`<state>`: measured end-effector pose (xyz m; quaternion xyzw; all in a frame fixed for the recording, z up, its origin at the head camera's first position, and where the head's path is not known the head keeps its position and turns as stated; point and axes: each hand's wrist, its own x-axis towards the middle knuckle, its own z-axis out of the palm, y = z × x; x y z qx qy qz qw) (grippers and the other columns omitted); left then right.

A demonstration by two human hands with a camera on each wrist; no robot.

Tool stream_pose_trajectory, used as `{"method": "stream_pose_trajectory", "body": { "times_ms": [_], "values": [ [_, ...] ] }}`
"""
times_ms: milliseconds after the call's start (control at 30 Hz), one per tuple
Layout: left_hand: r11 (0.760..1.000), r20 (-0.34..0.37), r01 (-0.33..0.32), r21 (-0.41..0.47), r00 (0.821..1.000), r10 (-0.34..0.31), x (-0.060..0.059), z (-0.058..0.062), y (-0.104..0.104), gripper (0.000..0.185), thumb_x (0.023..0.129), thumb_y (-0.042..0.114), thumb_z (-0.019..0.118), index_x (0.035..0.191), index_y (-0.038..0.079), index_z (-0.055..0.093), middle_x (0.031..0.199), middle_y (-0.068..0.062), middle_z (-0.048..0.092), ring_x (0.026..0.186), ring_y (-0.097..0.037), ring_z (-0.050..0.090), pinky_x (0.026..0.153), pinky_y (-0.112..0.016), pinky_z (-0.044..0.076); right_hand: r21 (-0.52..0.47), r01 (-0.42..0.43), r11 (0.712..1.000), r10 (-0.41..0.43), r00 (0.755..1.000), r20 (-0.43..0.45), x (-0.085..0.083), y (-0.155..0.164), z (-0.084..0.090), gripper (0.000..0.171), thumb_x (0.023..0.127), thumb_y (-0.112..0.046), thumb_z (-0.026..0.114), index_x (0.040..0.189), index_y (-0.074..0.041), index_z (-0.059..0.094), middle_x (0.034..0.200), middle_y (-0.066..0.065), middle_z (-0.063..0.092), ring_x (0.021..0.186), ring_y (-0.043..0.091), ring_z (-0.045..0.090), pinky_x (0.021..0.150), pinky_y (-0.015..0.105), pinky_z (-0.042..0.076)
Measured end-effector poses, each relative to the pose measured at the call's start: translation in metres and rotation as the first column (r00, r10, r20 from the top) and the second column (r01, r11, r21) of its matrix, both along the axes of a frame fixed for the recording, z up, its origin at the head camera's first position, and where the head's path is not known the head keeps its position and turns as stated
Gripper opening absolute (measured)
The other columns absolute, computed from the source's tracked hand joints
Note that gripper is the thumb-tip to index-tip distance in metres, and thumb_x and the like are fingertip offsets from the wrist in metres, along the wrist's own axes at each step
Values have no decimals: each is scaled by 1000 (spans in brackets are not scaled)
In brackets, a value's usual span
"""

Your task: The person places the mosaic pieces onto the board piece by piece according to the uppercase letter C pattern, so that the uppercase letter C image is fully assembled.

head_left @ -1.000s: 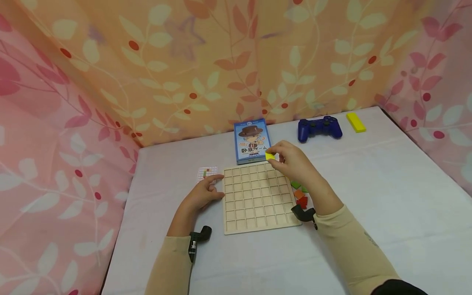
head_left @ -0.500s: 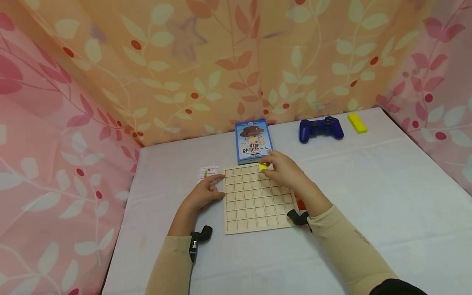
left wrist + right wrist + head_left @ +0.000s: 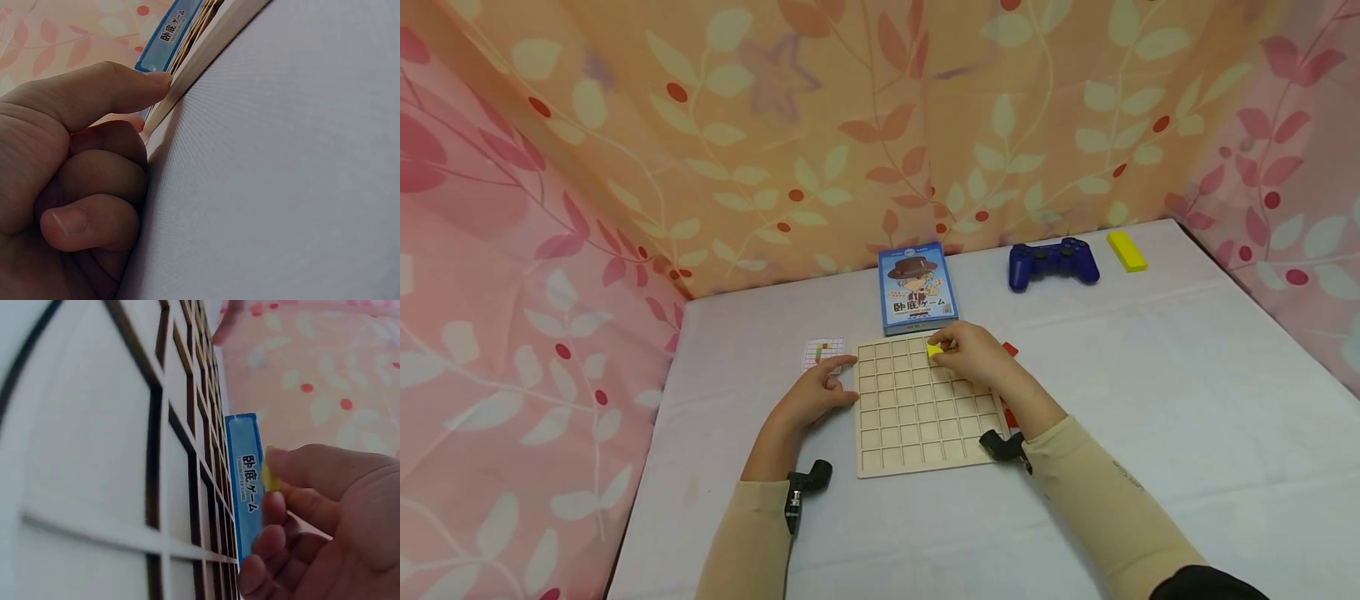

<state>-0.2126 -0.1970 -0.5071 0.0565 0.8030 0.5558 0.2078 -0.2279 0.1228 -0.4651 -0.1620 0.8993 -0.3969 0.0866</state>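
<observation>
A pale wooden grid board lies flat on the white table. My right hand pinches a small yellow tile and holds it low over a cell in the board's far row. In the right wrist view the yellow tile shows between the fingertips, above the grid board. My left hand rests against the board's left edge, its index finger stretched along it. The left wrist view shows a fingertip touching the board's edge, the other fingers curled.
A blue card box stands just behind the board. A small pattern card lies by the left hand. Red tiles peek out right of the board. A blue game controller and a yellow block sit far right.
My right hand has carried the yellow tile down and to the left, from above the box's front to just over the board's far row. The left hand has stayed put.
</observation>
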Motion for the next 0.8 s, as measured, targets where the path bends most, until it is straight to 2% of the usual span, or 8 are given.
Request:
{"method": "stream_pose_trajectory", "body": {
  "times_ms": [133, 433, 533, 800],
  "values": [
    [1000, -4, 6, 1, 1000, -6, 0, 1, 0, 73, 86, 5, 80, 151, 15, 49, 57, 2, 47, 40, -11, 32, 39, -27, 26, 1, -6, 1000, 6, 1000, 11, -2, -1, -8, 30, 94, -15, 73, 121, -3, 73, 101, 9, 61, 93, 25, 55, 85, 42, 47],
    [1000, -10, 6, -5, 1000, -6, 1, 3, 1, 72, 86, 5, 80, 150, 18, 51, 57, 2, 47, 41, -11, 32, 40, -26, 26, 46, 3, 999, 0, 999, -54, -4, -2, -19, 27, 92, -13, 75, 116, -3, 76, 87, 6, 56, 80, 23, 48, 75, 38, 40],
    [1000, -17, 7, -3, 1000, -7, 2, 4, 1, 71, 86, 5, 80, 150, 17, 51, 58, 2, 47, 42, -11, 33, 40, -26, 27, 50, 20, 999, -17, 998, -56, -4, -2, -21, 28, 91, -14, 75, 117, -3, 76, 88, 6, 58, 80, 23, 50, 75, 38, 41],
    [1000, -18, 1, -12, 1000, -1, 3, 4, 1, 71, 86, 6, 80, 150, 17, 51, 58, 2, 47, 41, -11, 33, 39, -27, 27, 50, 85, 995, -83, 995, -49, -2, -3, -20, 24, 89, -17, 79, 111, -5, 80, 107, 10, 72, 94, 24, 62, 83, 42, 49]
  ]
}}
